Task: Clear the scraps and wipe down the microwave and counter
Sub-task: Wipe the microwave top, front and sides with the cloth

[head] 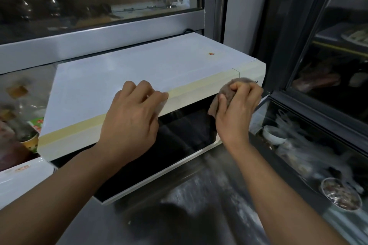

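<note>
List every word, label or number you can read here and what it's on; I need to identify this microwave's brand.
"ea": end of a word on the microwave front, top right, rest hidden by the cloth in the right hand.
Small red-yellow sticker on its top: too small to read.
Green packet at left: blurred, unreadable.

Dim, soft indoor light; edges bend and blur, a dark shadow crosses the counter [209,195].

You had one white box-shaped microwave [139,77], one crumpled brown cloth [225,95], two bare hands, left [131,117] and right [237,109], one small white bowl [273,135] and one round metal bowl [340,196] in view.
</note>
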The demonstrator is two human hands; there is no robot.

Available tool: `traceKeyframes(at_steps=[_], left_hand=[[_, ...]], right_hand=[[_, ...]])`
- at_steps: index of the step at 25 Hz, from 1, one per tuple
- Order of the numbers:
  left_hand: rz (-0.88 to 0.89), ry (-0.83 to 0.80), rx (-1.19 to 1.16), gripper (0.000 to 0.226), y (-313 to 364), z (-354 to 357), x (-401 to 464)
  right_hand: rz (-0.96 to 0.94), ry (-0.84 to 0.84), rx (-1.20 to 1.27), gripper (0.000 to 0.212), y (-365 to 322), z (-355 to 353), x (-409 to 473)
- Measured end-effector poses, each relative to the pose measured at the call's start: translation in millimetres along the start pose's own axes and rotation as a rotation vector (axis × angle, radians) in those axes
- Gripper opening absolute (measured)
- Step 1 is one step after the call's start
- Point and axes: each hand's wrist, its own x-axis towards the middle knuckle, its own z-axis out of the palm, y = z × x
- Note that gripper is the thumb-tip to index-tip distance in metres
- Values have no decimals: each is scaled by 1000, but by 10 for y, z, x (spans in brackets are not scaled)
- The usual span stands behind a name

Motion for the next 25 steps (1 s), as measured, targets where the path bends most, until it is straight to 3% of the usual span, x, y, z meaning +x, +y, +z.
traceKeyframes(at_steps=[8,10,13,16,20,25], left_hand=[[-38,-14,36,41,34,-25,5],[-43,-17,55,42,47,-21,1],[-38,-34,72,44,40,-16,9],[-40,-43,67,45,43,-36,8],[-37,-32,61,45,39,-23,8],[-26,-34,28,46,6,-28,-6]], right_hand=[[97,-36,169,25,669,243,-766],[183,-113,168,26,793,296,-900],[323,-85,110,29,851,399,-1026],[499,-79,132,41,768,447,-1106],[720,-122,233,30,666,471,-1006],[718,-52,283,37,61,450,-979]])
